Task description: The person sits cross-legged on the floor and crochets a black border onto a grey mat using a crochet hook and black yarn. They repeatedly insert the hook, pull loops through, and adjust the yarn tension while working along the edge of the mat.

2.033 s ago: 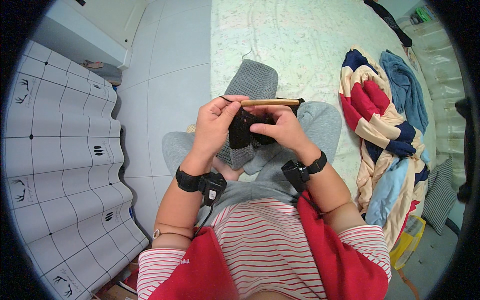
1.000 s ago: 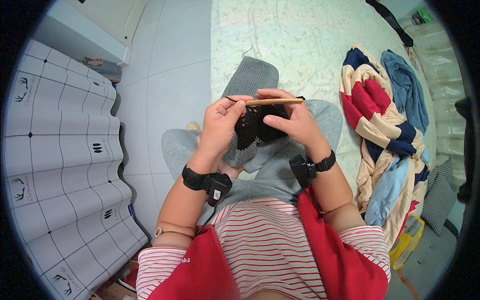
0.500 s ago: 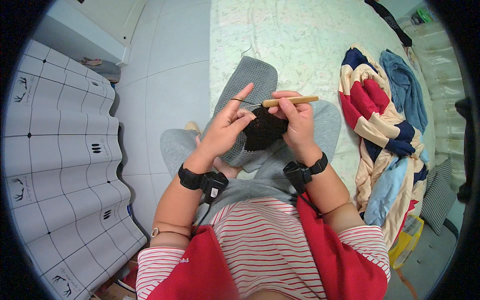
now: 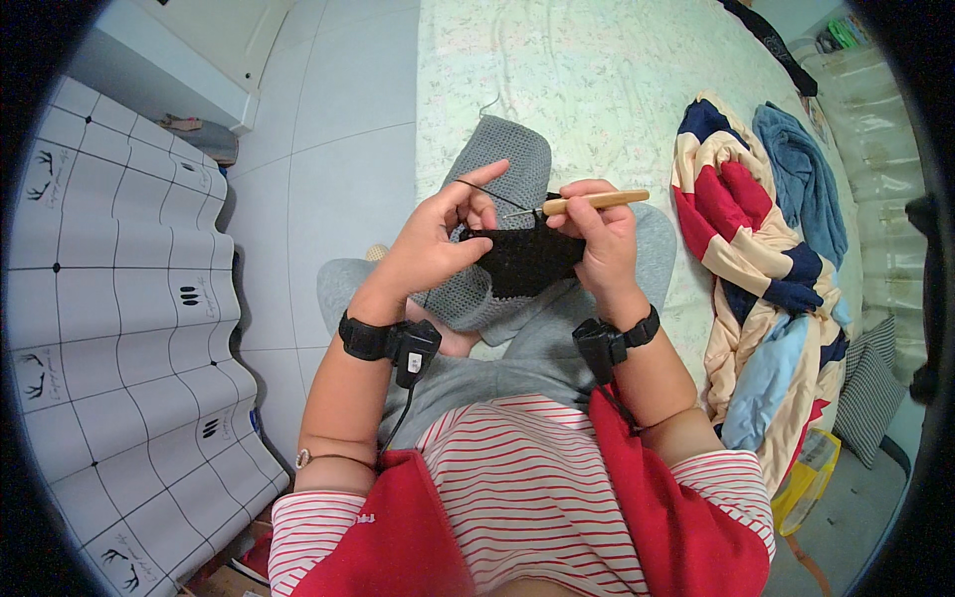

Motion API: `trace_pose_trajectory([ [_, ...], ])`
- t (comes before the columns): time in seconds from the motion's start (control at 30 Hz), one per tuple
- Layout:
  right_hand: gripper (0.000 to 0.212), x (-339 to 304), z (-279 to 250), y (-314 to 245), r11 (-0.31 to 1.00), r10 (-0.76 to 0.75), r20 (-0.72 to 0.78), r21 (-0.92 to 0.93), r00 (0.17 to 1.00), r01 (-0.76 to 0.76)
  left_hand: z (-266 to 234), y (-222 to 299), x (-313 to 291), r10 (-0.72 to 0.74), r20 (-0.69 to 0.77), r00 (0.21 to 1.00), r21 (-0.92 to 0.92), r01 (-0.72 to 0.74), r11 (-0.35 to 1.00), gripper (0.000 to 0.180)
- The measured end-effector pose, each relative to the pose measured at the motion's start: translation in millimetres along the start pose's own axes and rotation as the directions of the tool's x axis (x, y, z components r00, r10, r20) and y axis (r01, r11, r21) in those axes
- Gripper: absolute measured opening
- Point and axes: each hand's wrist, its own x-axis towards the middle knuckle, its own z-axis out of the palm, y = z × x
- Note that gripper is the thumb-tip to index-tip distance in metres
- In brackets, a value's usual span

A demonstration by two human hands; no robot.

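Over my lap lies a piece of crochet work, with a grey mesh part (image 4: 512,149) and a black section (image 4: 527,264) facing up. My left hand (image 4: 428,247) pinches the black section's left upper edge between thumb and fingers, its index finger raised. A strand of black yarn (image 4: 497,197) runs from that finger toward the hook. In my right hand (image 4: 607,249) is a crochet hook (image 4: 597,201) with a wooden handle, its metal tip pointing left just above the black edge. The right hand's lower fingers also hold the black section's right end; some are hidden.
I sit at a bed with a pale floral sheet (image 4: 597,80). A bundled striped quilt (image 4: 746,199) and a blue towel (image 4: 801,169) lie to the right, with a yellow-edged bag (image 4: 808,478) nearer. At left hangs a white grid-patterned curtain (image 4: 139,298) beside the tiled floor (image 4: 318,199).
My hands have moved apart, the left one leftward and the right one rightward with the hook. The black section is now stretched wider and flatter, and the hook's tip is farther from my left thumb.
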Motion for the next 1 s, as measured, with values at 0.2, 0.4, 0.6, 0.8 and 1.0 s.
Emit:
trace_pose_trajectory([
  [0.2,0.017,-2.1,-2.7,0.7,0.995,-0.008,0.046,-0.098,0.999,0.013,7.8,0.3,-3.5,-0.219,-0.028,0.975,-0.155,0.212,0.965,0.069],
  [0.4,0.019,2.9,-1.6,7.7,0.781,-0.366,0.145,-0.489,0.919,0.388,23.7,-12.1,0.0,-0.063,-0.214,0.975,-0.151,0.031,0.988,0.066],
  [0.6,0.018,5.6,20.6,26.3,0.870,-0.459,-0.021,-0.213,0.888,0.444,35.4,-17.9,1.1,-0.120,-0.280,0.952,-0.367,0.009,0.930,0.063],
  [0.8,0.019,8.1,21.3,35.9,0.951,-0.197,-0.101,0.220,0.975,0.215,31.0,-14.9,2.3,-0.072,-0.256,0.964,-0.400,-0.038,0.916,0.063],
  [1.0,0.020,11.3,22.6,38.6,0.966,-0.251,-0.102,0.040,0.963,0.256,38.3,-13.0,0.6,-0.053,-0.308,0.950,-0.277,-0.037,0.960,0.065],
])
